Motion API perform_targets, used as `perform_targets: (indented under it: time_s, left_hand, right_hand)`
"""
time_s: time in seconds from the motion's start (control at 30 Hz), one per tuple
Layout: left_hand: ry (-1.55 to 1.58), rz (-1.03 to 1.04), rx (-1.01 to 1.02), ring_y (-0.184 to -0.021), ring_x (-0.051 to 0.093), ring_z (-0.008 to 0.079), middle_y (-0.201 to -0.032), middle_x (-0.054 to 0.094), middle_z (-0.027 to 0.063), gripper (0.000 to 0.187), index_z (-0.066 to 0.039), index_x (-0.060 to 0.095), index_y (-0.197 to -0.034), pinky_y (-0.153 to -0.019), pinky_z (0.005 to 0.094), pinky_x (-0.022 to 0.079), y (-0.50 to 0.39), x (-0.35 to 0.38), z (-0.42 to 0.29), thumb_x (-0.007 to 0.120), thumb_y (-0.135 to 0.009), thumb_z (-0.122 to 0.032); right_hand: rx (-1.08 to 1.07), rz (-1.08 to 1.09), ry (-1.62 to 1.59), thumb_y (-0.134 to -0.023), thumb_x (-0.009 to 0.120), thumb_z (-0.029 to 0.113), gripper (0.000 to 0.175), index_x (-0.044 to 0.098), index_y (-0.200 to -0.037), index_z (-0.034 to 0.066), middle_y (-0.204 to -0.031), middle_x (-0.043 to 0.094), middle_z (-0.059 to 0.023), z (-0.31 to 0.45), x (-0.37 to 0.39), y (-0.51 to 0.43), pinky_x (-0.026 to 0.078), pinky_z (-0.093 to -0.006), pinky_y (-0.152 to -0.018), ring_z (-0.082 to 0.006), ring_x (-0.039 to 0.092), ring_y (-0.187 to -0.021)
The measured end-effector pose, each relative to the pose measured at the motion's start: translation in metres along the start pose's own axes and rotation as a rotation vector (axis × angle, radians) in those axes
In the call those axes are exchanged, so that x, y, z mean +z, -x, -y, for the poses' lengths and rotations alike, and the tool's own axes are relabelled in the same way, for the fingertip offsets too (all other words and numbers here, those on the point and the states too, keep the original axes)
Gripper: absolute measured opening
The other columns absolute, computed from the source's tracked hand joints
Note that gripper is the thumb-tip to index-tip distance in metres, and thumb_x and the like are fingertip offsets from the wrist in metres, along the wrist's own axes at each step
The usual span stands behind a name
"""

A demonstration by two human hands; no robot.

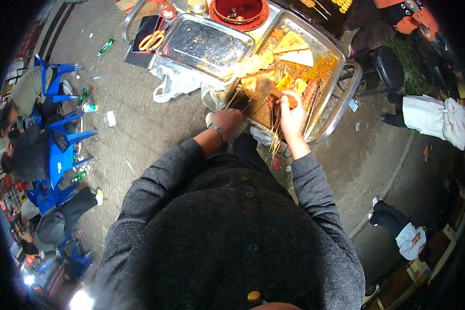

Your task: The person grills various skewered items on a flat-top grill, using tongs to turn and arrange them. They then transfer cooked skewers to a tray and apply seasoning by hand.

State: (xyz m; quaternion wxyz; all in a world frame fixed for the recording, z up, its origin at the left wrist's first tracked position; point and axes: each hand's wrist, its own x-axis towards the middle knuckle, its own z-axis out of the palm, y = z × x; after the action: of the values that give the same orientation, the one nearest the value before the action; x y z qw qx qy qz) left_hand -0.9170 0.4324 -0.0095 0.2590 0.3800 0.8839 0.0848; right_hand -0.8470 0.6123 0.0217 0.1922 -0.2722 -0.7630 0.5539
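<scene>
My right hand (pixel 293 115) grips the wooden handle of a brush (pixel 264 86), whose bristles blur over a flat browned piece of food (pixel 250 82). At the near left corner of a metal tray (pixel 338 54), my left hand (pixel 228 123) is closed around the ends of thin bamboo skewers (pixel 234 97). Reddish-brown seasoning or sauce (pixel 259 112) coats the tray's bottom. Pale round slices (pixel 252 66) on a skewer lie along its left side, with flatbread wedges (pixel 292 43) farther back. More skewer sticks (pixel 277 139) jut over the near edge beneath my right hand.
Left of the food stands a second metal tray (pixel 205 42) with crumbs. Orange-handled scissors (pixel 152 40) lie beside it, and a bowl of dark red liquid (pixel 238 9) behind. A plastic bag (pixel 174 85) hangs below. People sit by blue stools (pixel 62 155); a black stool (pixel 389 68) stands right.
</scene>
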Motion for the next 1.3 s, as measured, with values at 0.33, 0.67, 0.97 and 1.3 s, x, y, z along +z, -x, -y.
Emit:
perform_targets:
  time_s: [0.33, 0.67, 0.97, 1.3]
  left_hand:
    - [0.263, -0.015, -0.046, -0.073, 0.060, 0.0356, -0.073, 0.060, 0.0162, 0.017, -0.005, 0.058, -0.076, -0.061, 0.0444, 0.047, 0.003, -0.003, 0.002, 0.054, -0.077, -0.022]
    - [0.516, -0.052, 0.034, -0.073, 0.056, 0.0372, -0.073, 0.058, 0.0182, 0.018, -0.003, 0.054, -0.075, -0.062, 0.0433, 0.043, 0.003, -0.004, 0.005, 0.057, -0.077, -0.020]
    - [0.451, -0.098, 0.019, -0.070, 0.055, 0.0364, -0.070, 0.056, 0.0164, 0.016, -0.005, 0.050, -0.075, -0.059, 0.0421, 0.043, 0.002, 0.000, -0.002, 0.059, -0.075, -0.019]
    - [0.429, -0.078, 0.075, -0.070, 0.056, 0.0380, -0.069, 0.057, 0.0181, 0.017, -0.005, 0.053, -0.074, -0.061, 0.0467, 0.044, -0.011, 0.023, -0.005, 0.057, -0.074, -0.021]
  right_hand:
    - [-0.038, 0.171, 0.034, -0.083, 0.054, 0.013, 0.012, 0.057, -0.091, 0.0051, -0.079, 0.060, -0.0075, 0.005, -0.012, 0.013, 0.044, -0.0279, -0.073, -0.0162, 0.057, -0.077]
    - [-0.479, -0.095, 0.391, -0.086, 0.053, 0.012, 0.013, 0.055, -0.097, 0.0045, -0.090, 0.060, -0.0075, -0.012, -0.018, -0.040, 0.046, -0.0255, -0.069, -0.0126, 0.058, -0.071]
    - [-0.043, 0.197, 0.090, -0.086, 0.052, 0.012, 0.011, 0.055, -0.094, 0.0041, -0.077, 0.058, -0.0033, 0.010, -0.019, -0.003, 0.044, -0.0222, -0.065, -0.0088, 0.056, -0.070]
    - [-0.400, 0.232, 0.426, -0.078, 0.057, 0.012, 0.010, 0.060, -0.086, 0.0053, -0.081, 0.060, -0.0136, 0.020, -0.020, -0.007, 0.047, -0.0337, -0.068, -0.0269, 0.059, -0.076]
